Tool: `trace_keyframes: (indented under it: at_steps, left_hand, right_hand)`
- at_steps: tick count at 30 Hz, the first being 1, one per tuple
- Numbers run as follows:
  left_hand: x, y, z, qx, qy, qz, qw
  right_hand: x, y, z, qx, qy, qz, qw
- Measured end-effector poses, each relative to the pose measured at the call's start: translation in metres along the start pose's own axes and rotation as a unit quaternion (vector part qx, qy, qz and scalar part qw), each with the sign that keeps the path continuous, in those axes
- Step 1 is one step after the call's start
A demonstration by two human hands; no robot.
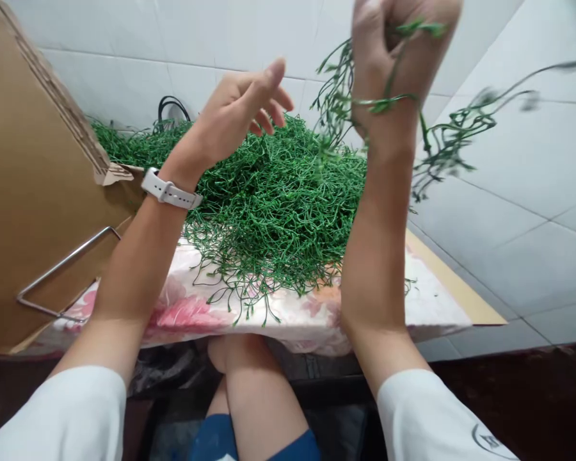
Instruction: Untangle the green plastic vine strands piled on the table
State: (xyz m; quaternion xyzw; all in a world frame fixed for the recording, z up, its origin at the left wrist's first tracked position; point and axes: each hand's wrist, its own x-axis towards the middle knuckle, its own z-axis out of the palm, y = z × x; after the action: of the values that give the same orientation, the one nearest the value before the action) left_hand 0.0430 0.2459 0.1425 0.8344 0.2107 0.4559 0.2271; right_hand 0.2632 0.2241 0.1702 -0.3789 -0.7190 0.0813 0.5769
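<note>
My right hand (406, 54) is raised high at the top right, its fingers closed round a few green plastic stems (461, 125). The stems dangle on both sides of the wrist, and their loose ends are blurred. Lower and to the left, my left hand (247, 105) hovers with its fingers apart and nothing in them. Beneath both hands lies a big tangled heap of green plastic stems (288, 198) with small budded tips, some of them trailing toward the table's front edge.
A floral cloth (187, 310) covers the table. At the left stands a large cardboard box (43, 192), with a bent metal wire frame (67, 262) against it. A black cable loop (173, 102) rises behind the heap. White tiled walls (523, 192) close off the back and right.
</note>
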Motion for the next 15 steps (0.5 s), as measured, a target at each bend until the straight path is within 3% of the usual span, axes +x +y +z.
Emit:
trace_keyframes:
  at_steps: [3,6,9,12,15]
  left_hand:
    - [-0.001,0.013,0.025,-0.077,-0.026,-0.014,0.997]
    - [-0.001,0.01,0.035,-0.086,-0.028,-0.036,0.995]
    - [0.0,0.0,0.027,-0.119,-0.02,-0.055,0.991]
    - [-0.001,-0.006,0.003,-0.123,-0.037,-0.062,0.99]
    - [-0.001,-0.007,-0.017,-0.084,-0.025,-0.07,0.994]
  right_hand:
    - [-0.003,-0.002,0.014,-0.095,0.037,-0.063,0.993]
    - [0.0,-0.003,0.03,-0.159,0.087,-0.148,0.972]
    - [0.003,0.001,0.037,-0.068,0.072,-0.191,0.977]
    - [0.006,0.007,0.036,0.068,0.045,-0.156,0.984]
    - [0.007,0.01,0.033,0.214,0.028,-0.109,0.97]
